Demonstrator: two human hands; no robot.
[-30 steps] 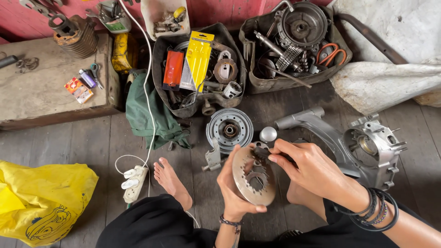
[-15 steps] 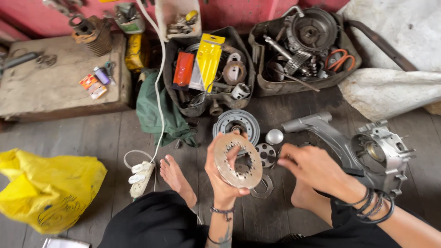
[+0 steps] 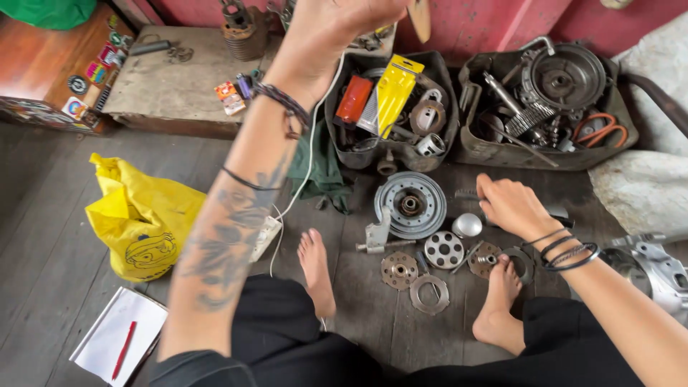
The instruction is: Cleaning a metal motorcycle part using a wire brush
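Note:
My left hand (image 3: 337,21) is raised to the top of the view, shut on a brownish round metal plate (image 3: 421,18) that shows only as an edge; most of it is out of frame. My right hand (image 3: 512,208) is low on the wooden floor, fingers curled over a dark-handled tool (image 3: 562,215). Beside it lie a chrome dome (image 3: 467,224), a perforated disc (image 3: 443,249), a rusty disc (image 3: 398,270), a flat ring (image 3: 430,294) and a large grey drum (image 3: 411,204). My bare feet (image 3: 315,269) frame these parts.
Two dark trays of engine parts (image 3: 459,147) stand at the back. A yellow plastic bag (image 3: 143,215) and a notebook with a red pen (image 3: 118,337) lie left. An engine casing (image 3: 656,265) sits right; a white power strip (image 3: 265,236) and green cloth (image 3: 322,165) lie centre.
My left hand has lifted the round plate from lap height up to the top of the view. My right hand has let go of it and dropped to the tool on the floor.

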